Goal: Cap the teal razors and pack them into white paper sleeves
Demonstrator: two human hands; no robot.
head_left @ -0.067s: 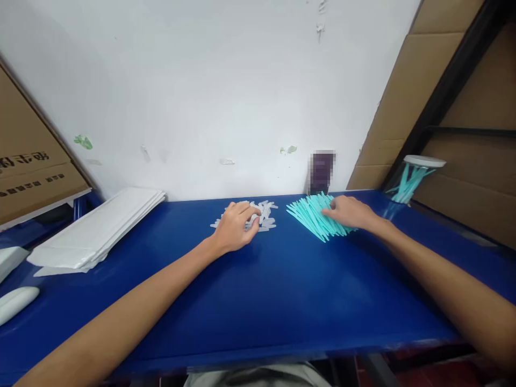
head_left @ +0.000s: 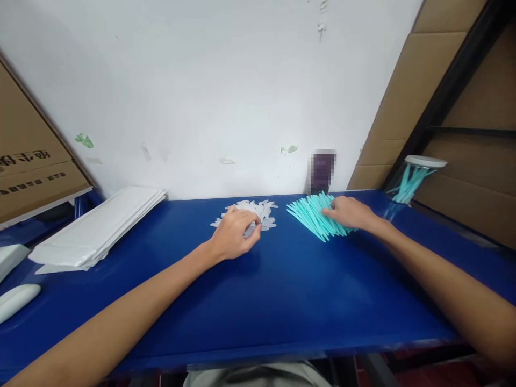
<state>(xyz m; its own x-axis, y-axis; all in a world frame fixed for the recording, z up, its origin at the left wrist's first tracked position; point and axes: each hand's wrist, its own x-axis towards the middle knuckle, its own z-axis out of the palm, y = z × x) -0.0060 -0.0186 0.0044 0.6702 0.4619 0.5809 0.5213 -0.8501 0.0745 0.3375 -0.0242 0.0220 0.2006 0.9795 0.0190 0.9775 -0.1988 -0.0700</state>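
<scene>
On the blue table lies a loose pile of small translucent white strips [head_left: 264, 210]. My left hand [head_left: 236, 231] is at the near side of this pile, its thumb and index finger curled together in a pinch. What sits between those fingertips is too small to make out. To the right spreads a heap of thin teal sticks [head_left: 312, 215]. My right hand [head_left: 350, 212] rests against the heap's right side with thumb and index finger closed over the sticks; its other fingers are hidden, and I cannot tell what it grips.
A stack of flat white bags [head_left: 100, 228] lies to the left, near a white rounded object [head_left: 18, 301]. A lidded clear jar [head_left: 415, 180] of teal sticks stands at the right. Behind the heap, a blurred dark object [head_left: 321, 171] leans on the wall. Cardboard [head_left: 32, 156] flanks the left.
My left hand has drawn slightly back toward me from the white strips, and its thumb and index finger have come closer together. The right hand stays in place.
</scene>
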